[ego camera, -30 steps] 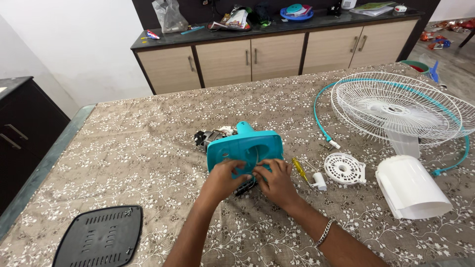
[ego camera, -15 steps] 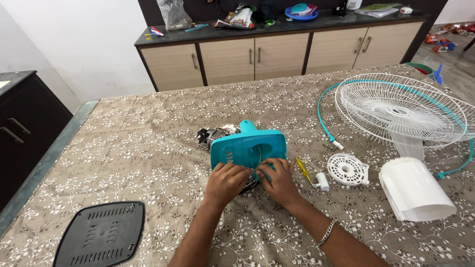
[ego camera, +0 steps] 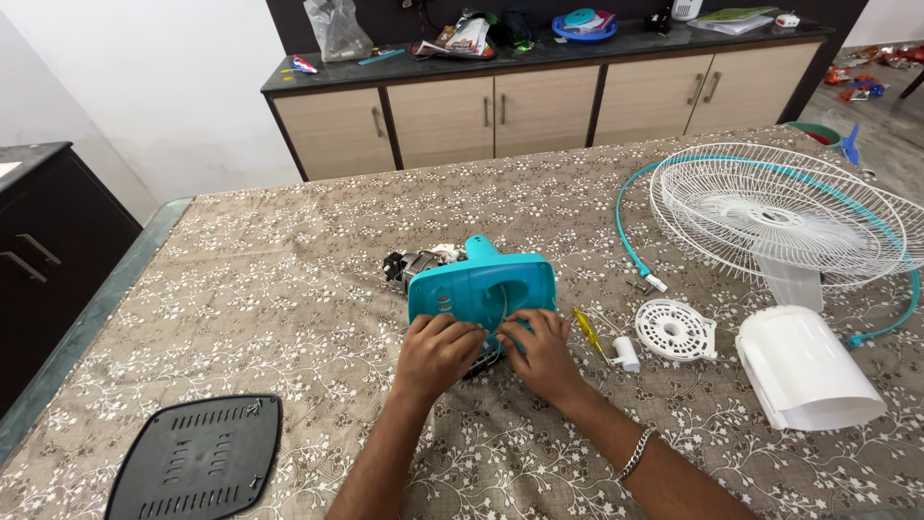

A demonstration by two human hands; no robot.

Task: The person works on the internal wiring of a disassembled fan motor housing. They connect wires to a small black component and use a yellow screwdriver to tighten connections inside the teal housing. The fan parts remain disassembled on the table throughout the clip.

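Head view: a long table (ego camera: 289, 289) under a brown cloth with a white flower pattern fills the picture. Near its middle stands a teal housing (ego camera: 481, 287), with a motor (ego camera: 409, 265) showing just behind it on the left. Both hands rest against the near edge of the housing: the left hand (ego camera: 438, 351) has its fingers curled onto the lower lip, and the right hand (ego camera: 541, 351) is bent the same way beside it, fingertips touching the teal plastic and something dark beneath. Neither hand is open, but how firm the hold is cannot be told.

To the right lie a yellow screwdriver (ego camera: 587, 329), a small white round plate (ego camera: 676, 330), a white cover (ego camera: 804, 371) and a wire grille (ego camera: 784, 217) with a teal rim. A black vented panel (ego camera: 197, 457) lies at the near left.

Beyond the table, a beige cabinet (ego camera: 539, 106) with a dark top stands against the far wall, cluttered with small things. A dark cupboard (ego camera: 53, 250) stands at the left.
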